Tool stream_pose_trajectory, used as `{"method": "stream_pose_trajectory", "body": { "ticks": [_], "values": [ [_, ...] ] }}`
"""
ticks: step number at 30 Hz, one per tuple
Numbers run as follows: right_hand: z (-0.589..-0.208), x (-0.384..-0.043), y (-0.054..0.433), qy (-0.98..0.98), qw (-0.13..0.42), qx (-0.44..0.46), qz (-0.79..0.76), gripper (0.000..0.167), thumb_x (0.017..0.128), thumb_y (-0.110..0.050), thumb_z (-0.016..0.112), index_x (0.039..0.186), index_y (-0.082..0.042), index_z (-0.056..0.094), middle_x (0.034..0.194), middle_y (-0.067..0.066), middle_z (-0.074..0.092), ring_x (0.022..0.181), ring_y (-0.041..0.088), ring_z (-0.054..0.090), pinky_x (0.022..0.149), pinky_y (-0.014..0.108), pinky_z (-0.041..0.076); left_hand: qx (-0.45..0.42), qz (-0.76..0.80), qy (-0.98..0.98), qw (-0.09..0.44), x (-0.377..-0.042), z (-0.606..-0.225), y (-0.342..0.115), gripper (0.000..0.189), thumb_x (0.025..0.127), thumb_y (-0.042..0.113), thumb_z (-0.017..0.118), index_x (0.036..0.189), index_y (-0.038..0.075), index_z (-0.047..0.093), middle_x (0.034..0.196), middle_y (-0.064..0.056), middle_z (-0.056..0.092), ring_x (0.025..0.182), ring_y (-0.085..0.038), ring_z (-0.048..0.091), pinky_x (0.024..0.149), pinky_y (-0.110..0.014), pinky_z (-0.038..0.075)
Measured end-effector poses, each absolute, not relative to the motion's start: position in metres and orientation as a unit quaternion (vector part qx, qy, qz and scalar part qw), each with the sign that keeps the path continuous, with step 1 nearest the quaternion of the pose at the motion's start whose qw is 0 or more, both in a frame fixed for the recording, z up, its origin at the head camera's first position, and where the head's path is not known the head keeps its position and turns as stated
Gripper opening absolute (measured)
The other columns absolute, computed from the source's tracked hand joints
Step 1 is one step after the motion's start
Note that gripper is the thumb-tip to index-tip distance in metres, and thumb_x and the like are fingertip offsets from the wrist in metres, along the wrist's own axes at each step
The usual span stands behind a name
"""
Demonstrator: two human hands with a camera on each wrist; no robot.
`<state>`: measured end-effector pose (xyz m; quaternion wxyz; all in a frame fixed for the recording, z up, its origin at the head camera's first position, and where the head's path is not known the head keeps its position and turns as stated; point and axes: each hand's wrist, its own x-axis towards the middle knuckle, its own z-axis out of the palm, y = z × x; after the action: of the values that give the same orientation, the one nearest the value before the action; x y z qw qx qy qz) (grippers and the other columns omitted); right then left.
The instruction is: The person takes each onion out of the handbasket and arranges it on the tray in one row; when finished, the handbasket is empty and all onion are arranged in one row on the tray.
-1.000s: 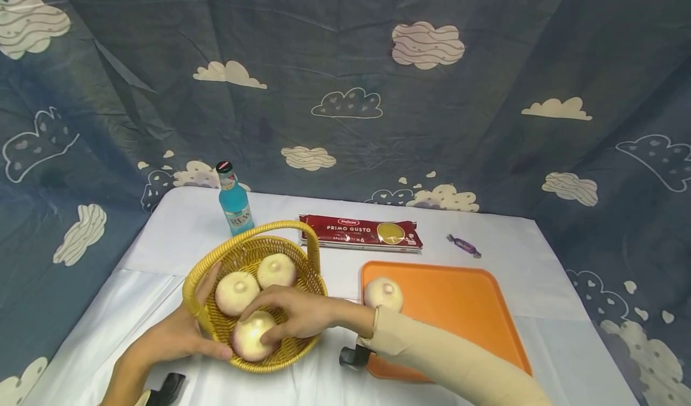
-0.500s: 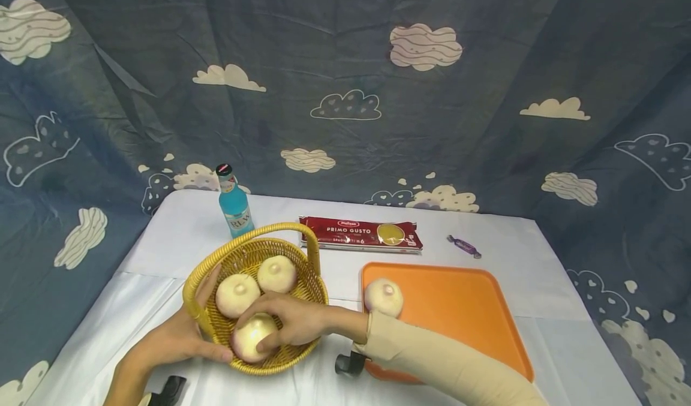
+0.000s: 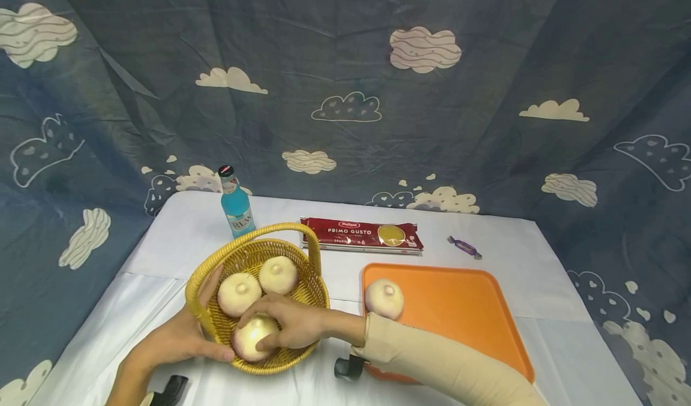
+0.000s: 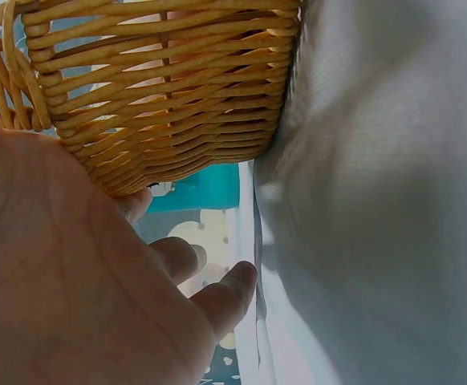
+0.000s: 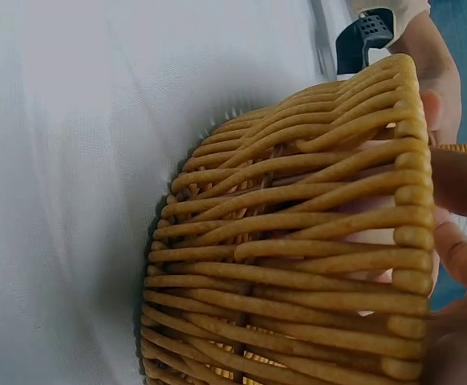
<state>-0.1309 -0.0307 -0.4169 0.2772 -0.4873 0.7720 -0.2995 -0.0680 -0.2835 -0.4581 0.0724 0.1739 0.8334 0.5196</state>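
Where the right hand reaches over the basket, its thumb and fingers are clamped round an onion, the thumb on the near right side and the fingers over the far side. That onion lies directly in their grasp, in the near part of the basket, with the near rim between it and the person. It is round and shows no long axis; whether it touches the basket floor is hidden by the hand and the weave.

Of the two hands the right is nearer, since it holds the onion. The left hand braces the basket's left side from outside, its thumb at the rim just beside the onion and its fingers spread apart; in the left wrist view two of them stand clear of the weave.

Just beyond the right fingers, also inside the basket, sit a second onion and a third onion. The handle arches to the left of those fingers and beyond them, while the wrist crosses the rim on the right. Farther right of the fingers is the tray, with a fourth onion at its left edge, close to the sleeve
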Motion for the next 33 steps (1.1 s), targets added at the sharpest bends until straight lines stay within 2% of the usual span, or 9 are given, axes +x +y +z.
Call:
{"method": "stream_pose_trajectory", "body": {
  "ticks": [17,18,20,22,24,33],
  "values": [
    [-0.419,-0.136,-0.025,0.769,0.278,-0.464,-0.339,0.038,0.092,-0.017,0.072,0.129,-0.022,0.062,0.133,-0.004,0.056,0.122,0.002,0.044,0.107,0.022,0.037,0.177,0.517,0.835,0.067,-0.068,-0.458,-0.283,0.149,0.061,0.015,0.096,0.16,0.029,-0.015,0.167,-0.016,-0.014,0.147,-0.052,-0.009,0.103,0.0,0.003],
    [-0.418,-0.136,-0.025,0.769,0.278,-0.463,-0.342,0.038,0.092,-0.018,0.072,0.128,-0.023,0.062,0.132,-0.004,0.056,0.122,0.001,0.044,0.107,0.022,0.037,0.174,0.517,0.835,0.069,-0.068,-0.458,-0.283,0.149,0.061,0.015,0.095,0.16,0.03,-0.015,0.167,-0.017,-0.015,0.147,-0.052,-0.009,0.111,-0.007,0.002],
    [-0.417,-0.137,-0.023,0.768,0.276,-0.463,-0.347,0.038,0.092,-0.017,0.072,0.128,-0.023,0.062,0.131,-0.005,0.056,0.121,0.001,0.044,0.106,0.022,0.037,0.17,0.518,0.835,0.073,-0.067,-0.457,-0.283,0.149,0.062,0.014,0.095,0.16,0.031,-0.015,0.167,-0.018,-0.015,0.147,-0.054,-0.011,0.122,-0.032,0.0],
    [-0.416,-0.138,-0.021,0.769,0.273,-0.46,-0.351,0.038,0.092,-0.018,0.072,0.128,-0.024,0.062,0.131,-0.005,0.056,0.121,0.001,0.044,0.107,0.023,0.037,0.168,0.521,0.834,0.077,-0.067,-0.457,-0.282,0.148,0.062,0.014,0.095,0.159,0.031,-0.016,0.166,-0.02,-0.016,0.146,-0.056,-0.012,0.119,-0.06,-0.001],
    [-0.414,-0.138,-0.019,0.771,0.27,-0.457,-0.352,0.038,0.093,-0.018,0.072,0.129,-0.024,0.062,0.132,-0.005,0.056,0.122,0.002,0.044,0.107,0.023,0.037,0.167,0.524,0.832,0.08,-0.067,-0.456,-0.282,0.148,0.062,0.014,0.095,0.159,0.031,-0.016,0.165,-0.021,-0.017,0.146,-0.057,-0.014,0.106,-0.078,-0.002],
    [-0.406,-0.14,-0.009,0.762,0.27,-0.454,-0.375,0.038,0.094,-0.017,0.07,0.131,-0.021,0.061,0.137,-0.005,0.056,0.129,0.003,0.041,0.113,0.026,0.033,0.172,0.517,0.835,0.076,-0.067,-0.454,-0.281,0.149,0.062,0.016,0.096,0.159,0.032,-0.015,0.165,-0.023,-0.017,0.145,-0.058,-0.013,0.104,-0.081,-0.001]
  ]
}}
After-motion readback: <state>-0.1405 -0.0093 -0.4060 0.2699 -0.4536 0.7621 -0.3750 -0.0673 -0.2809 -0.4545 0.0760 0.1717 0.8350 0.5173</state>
